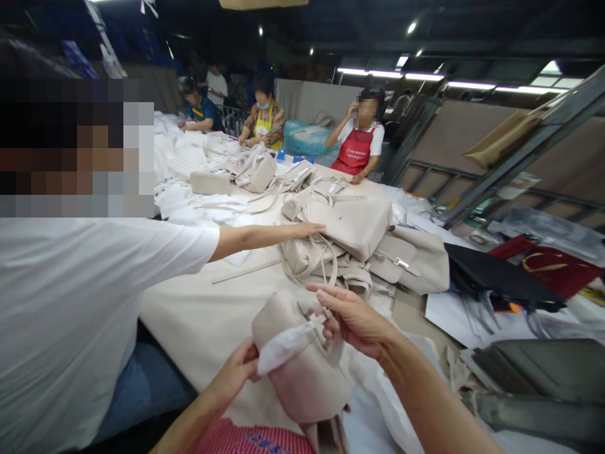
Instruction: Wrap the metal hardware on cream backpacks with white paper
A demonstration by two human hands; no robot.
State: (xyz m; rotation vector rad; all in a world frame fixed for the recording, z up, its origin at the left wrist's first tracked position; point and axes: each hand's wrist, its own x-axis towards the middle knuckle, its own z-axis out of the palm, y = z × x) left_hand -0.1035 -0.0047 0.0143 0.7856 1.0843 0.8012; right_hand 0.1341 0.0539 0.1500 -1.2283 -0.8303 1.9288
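Observation:
A beige handbag (307, 388) lies tilted in front of me, close to my red striped apron. Across its upper side runs a strip of white wrapping (286, 347). My left hand (243, 362) pinches the wrapping's left end beside the bag's edge. At the bag's top right, my right hand (347, 315) has its thumb and fingers closed around the handle fitting, where the wrapping's other end sits. Just beyond is a pile of beige bags (354, 224).
A person in a white shirt (94, 302) sits at the left, one arm stretched over the table (189, 315) to the pile. Several people work at the far side. Dark folded pieces (543, 369) and a black bag (496, 274) lie at the right.

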